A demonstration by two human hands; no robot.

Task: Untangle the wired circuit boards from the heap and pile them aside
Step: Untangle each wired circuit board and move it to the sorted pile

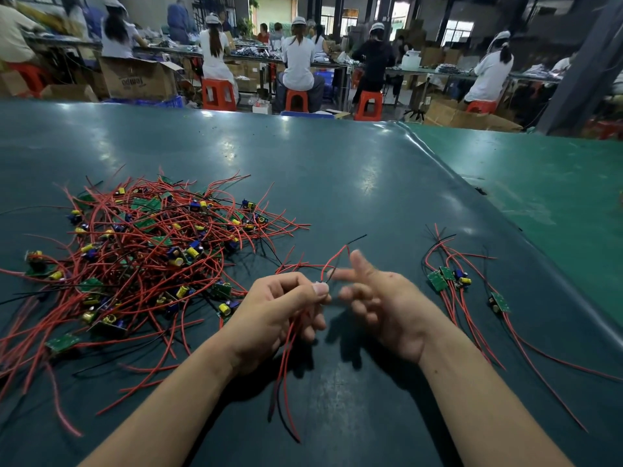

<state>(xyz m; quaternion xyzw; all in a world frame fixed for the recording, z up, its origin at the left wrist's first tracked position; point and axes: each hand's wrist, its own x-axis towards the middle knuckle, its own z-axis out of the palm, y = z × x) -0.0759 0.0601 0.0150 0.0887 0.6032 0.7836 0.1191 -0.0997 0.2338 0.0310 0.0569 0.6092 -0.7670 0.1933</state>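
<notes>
We see a dark green tabletop (337, 183) with a big heap (141, 257) of small circuit boards tangled in red and black wires, lying on its left side. The boards in it are green, with yellow and blue parts standing on them, and the wires spill out toward the near left edge.

Well apart from the heap, on the right, lies a small pile (462, 284) of a few boards with their wires trailing toward us.

Between the two, both bare hands are raised just above the tabletop. The left hand (279, 308) has a narrow grip: its thumb and fingers are curled and pinch a bundle of wires (286, 358), red with at least one black, which hangs down from the fist toward us and runs up past the thumb toward the heap. A small pale object shows at the thumb tip; it may be a board's end, but the blur there keeps us from telling.

The right hand (381, 298) has a wide grip, fingers spread and loosely bent, holding nothing that we can make out. Its fingertips are just beside the left thumb and near a loop of red wire (337, 257) rising between the hands.

Beyond the tabletop, people in caps (300, 59) sit on orange stools (219, 94) at long benches, among cardboard boxes (138, 79).
</notes>
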